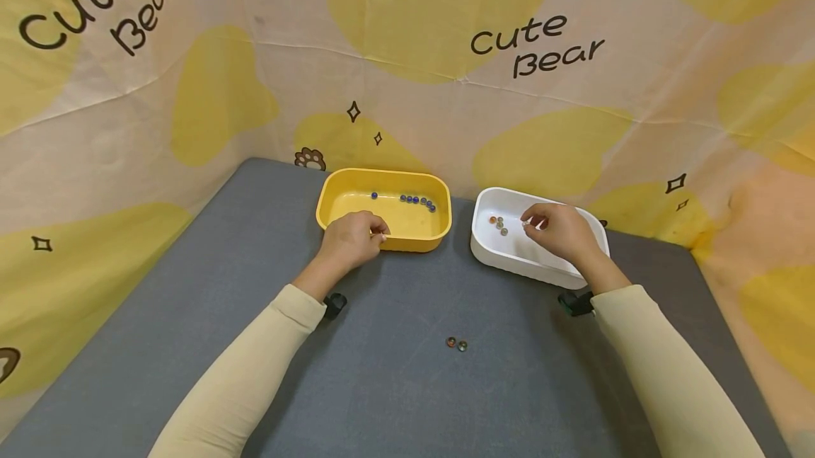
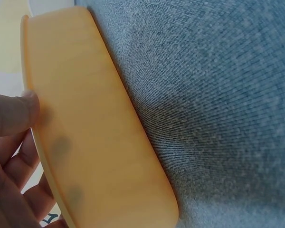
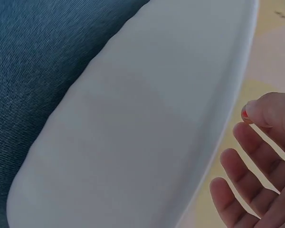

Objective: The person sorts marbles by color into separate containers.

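Observation:
My left hand [image 1: 353, 238] is at the front rim of a yellow plastic bin [image 1: 414, 245]. In the left wrist view the thumb lies over the outside of the rim, and the fingers reach down behind it, gripping the wall. Blue marbles [image 1: 416, 200] line the bin's far right, with one blue marble [image 1: 374, 195] apart. Over a white bin [image 1: 509, 264], my right hand [image 1: 560, 231] pinches a small marble [image 3: 245, 114] showing red between thumb and forefinger; the fingertips mostly hide it. Several clear and orange marbles [image 1: 499, 224] lie at that bin's left end.
Two marbles [image 1: 463, 346] rest side by side on the grey table [image 1: 395, 394], nearer to me than the bins. A patterned yellow cloth [image 1: 407, 33] hangs right behind the bins and along both sides.

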A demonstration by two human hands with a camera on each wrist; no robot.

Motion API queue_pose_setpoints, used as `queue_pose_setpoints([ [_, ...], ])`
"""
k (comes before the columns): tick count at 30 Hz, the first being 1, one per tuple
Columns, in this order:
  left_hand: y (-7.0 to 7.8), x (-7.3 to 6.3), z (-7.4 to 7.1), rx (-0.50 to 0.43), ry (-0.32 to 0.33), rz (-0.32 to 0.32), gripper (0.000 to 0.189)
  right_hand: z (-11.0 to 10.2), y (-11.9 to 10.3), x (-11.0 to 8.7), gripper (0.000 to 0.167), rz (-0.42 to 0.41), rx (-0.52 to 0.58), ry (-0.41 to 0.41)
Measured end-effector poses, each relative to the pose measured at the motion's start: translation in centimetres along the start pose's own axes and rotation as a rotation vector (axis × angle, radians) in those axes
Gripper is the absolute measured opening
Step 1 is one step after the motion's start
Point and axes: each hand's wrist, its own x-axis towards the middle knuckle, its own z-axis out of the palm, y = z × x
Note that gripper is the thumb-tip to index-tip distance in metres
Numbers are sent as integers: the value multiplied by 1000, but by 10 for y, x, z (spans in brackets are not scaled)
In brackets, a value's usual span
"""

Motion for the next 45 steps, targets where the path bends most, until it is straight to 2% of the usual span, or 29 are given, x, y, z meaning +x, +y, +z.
queue_pose_setpoints([
  [12, -1, -1, 0, -4, -9, 3, 11, 14, 17, 14, 20, 99, 6, -91],
  [28, -1, 0, 2, 2, 3, 7, 11, 30, 32, 23, 19, 155, -40, -176],
  [45, 0, 0, 0, -5, -3, -3, 10, 36, 34, 24, 18, 196, -70, -231],
])
